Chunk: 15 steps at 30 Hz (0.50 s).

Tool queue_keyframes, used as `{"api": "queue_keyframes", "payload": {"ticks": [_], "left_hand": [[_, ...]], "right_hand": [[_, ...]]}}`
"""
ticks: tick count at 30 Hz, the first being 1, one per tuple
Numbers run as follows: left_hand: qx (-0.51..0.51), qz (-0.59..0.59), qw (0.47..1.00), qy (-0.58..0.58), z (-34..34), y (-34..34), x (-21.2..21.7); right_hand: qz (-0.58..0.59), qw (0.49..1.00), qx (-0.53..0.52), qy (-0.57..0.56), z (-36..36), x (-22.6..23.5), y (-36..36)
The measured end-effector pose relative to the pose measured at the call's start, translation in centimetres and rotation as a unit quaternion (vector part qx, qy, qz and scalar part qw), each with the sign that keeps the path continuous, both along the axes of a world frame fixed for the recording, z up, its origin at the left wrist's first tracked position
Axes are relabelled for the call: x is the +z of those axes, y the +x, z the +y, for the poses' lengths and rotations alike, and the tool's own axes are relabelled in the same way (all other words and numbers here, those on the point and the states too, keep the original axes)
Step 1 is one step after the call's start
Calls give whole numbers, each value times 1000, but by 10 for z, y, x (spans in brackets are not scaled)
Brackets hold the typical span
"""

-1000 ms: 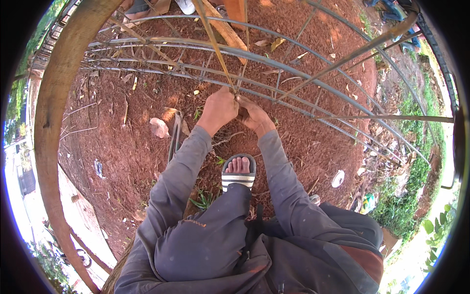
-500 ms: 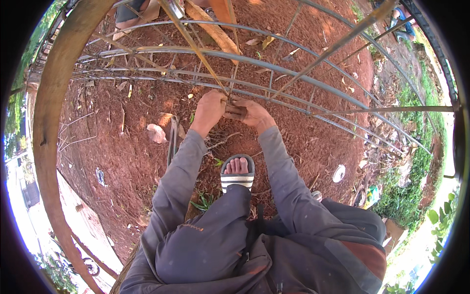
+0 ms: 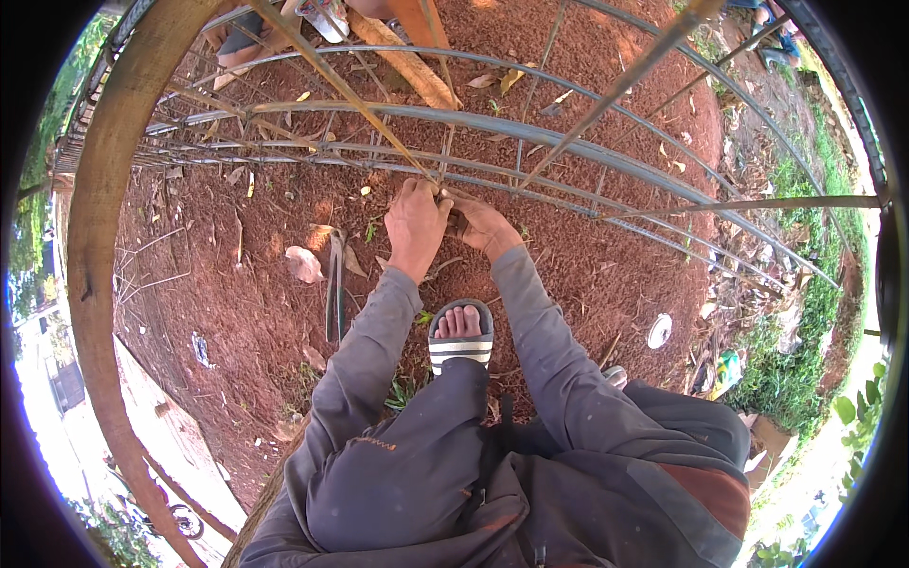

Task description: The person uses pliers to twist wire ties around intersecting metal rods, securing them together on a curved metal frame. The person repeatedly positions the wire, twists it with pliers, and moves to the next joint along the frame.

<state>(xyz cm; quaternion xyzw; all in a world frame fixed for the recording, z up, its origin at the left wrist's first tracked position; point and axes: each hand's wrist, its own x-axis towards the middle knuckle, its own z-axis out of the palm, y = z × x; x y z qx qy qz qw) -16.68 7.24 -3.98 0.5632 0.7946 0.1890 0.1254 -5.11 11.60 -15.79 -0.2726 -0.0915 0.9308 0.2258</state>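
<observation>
In front of me stretches a cage of steel reinforcing bars, with long bars crossed by thinner slanting rods. Both hands meet at its nearest lower bar, where a rusty slanting rod comes down to it. My left hand is closed, back upward, its fingertips pinched just under that joint. Close against it, my right hand has its thumb and fingers drawn together at the same spot. Whatever the fingertips grip is too small to make out.
A long wooden pole curves down the left side. Left of my forearm lies a narrow grey two-armed thing on red soil. My sandalled foot is below the hands. Beyond the bars are an orange-brown board and another person's leg.
My left hand has turned more upright and its forearm has swung right, uncovering more of the grey two-armed thing. My right hand's fingers have shifted slightly; both hands stay at the joint.
</observation>
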Motion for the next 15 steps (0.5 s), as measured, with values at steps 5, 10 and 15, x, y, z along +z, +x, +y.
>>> {"api": "queue_keyframes", "payload": {"ticks": [5, 10, 15], "left_hand": [[30, -111, 991, -64, 5, -16, -13], [14, -112, 990, -78, 11, -21, -15], [-11, -33, 998, -61, 8, -22, -9]], "right_hand": [[17, 999, 23, 19, 1, 12, -2], [71, 997, 25, 24, 6, -2, -2], [52, 995, 31, 80, 3, 2, 1]]}}
